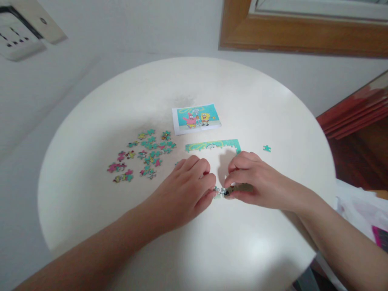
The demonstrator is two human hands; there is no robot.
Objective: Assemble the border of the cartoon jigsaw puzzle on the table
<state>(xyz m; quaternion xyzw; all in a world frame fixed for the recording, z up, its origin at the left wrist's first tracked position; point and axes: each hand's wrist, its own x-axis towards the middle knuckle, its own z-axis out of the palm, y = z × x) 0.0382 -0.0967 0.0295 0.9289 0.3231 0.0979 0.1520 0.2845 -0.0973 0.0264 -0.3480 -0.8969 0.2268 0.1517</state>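
Note:
Both hands meet over the lower edge of a partly joined puzzle frame point(212, 144), whose teal top strip shows behind them. My left hand point(189, 186) has its fingers curled and pinched on small joined puzzle pieces point(220, 191). From the other side my right hand point(254, 180) pinches the same strip between thumb and fingers; its part near the palm looks tilted up off the table. The frame's left side is mostly hidden by my left hand. Behind the frame lies a reference picture point(198, 118) with pink and yellow cartoon figures on teal.
Several loose puzzle pieces point(151, 143) are spread at the left on the round white table point(194, 81). One loose teal piece point(266, 148) lies at the right. A wall socket point(18, 34) is at upper left, and papers point(357, 210) lie beyond the table's right edge.

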